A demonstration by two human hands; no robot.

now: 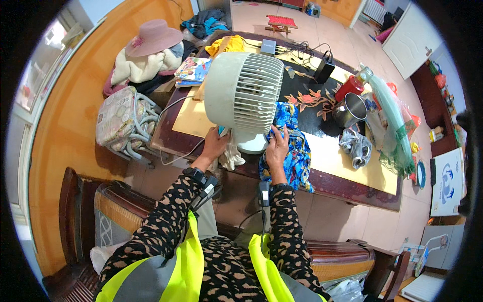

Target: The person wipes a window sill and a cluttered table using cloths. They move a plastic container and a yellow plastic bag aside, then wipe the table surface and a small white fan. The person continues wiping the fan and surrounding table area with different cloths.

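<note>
A pale grey desk fan [224, 90] stands at the near edge of the table, its slatted side turned right and its round base [251, 145] below. My left hand [215, 145] is closed at the lower left of the fan, on a whitish cloth [232, 153] that hangs over the table edge. A bit of teal shows at its fingertips. On the other side, my right hand [277, 150] has its fingers bent against the fan's base. Under that hand lies a bright blue patterned cloth [298, 158]. The fan's head partly hides the fingertips of both hands.
Right on the table are a steel cup [350, 110], a red jar [349, 89], a grey plastic bag [356, 147] and green netting [395, 105]. Books [192, 70] and a black adapter [325, 68] lie farther back. A cushioned stool [121, 116] stands left; a cord [168, 113] trails there.
</note>
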